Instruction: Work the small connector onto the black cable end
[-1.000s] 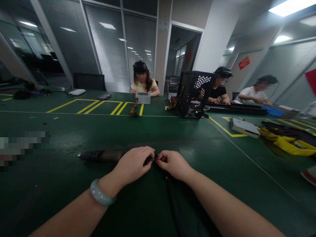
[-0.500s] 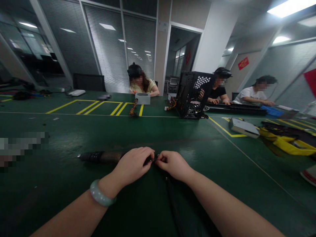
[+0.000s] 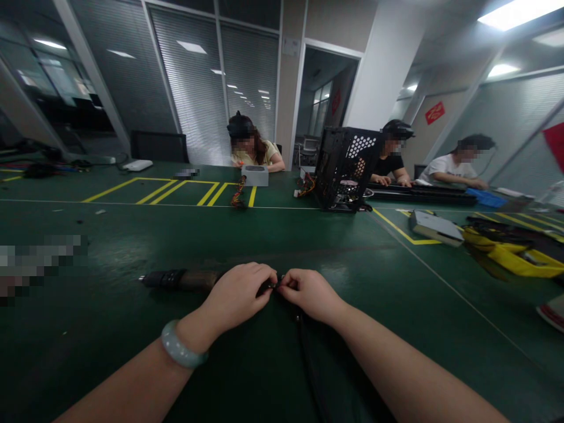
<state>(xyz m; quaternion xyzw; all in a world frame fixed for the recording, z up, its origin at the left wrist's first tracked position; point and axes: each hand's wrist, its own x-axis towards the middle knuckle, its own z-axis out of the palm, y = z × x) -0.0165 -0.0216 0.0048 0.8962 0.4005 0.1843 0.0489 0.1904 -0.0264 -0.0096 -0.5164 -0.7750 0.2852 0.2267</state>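
Observation:
My left hand (image 3: 244,291) is closed, thumb and fingers pinched on something small and dark at the back end of a dark cylindrical tool (image 3: 189,280). The tool lies on the green table (image 3: 176,235), its metal tip pointing left. Close beside it, my right hand (image 3: 311,294) is closed in a pinch; the fingertips of both hands nearly meet. What the right fingers hold is too small to make out. A black cable (image 3: 307,352) runs from near my right hand toward the front edge of the view.
Beyond my hands stand a black computer case (image 3: 346,170) and a grey power supply (image 3: 255,175) with wires. To the right are a metal box (image 3: 436,227) and a yellow bag (image 3: 524,260). Several people sit across the table.

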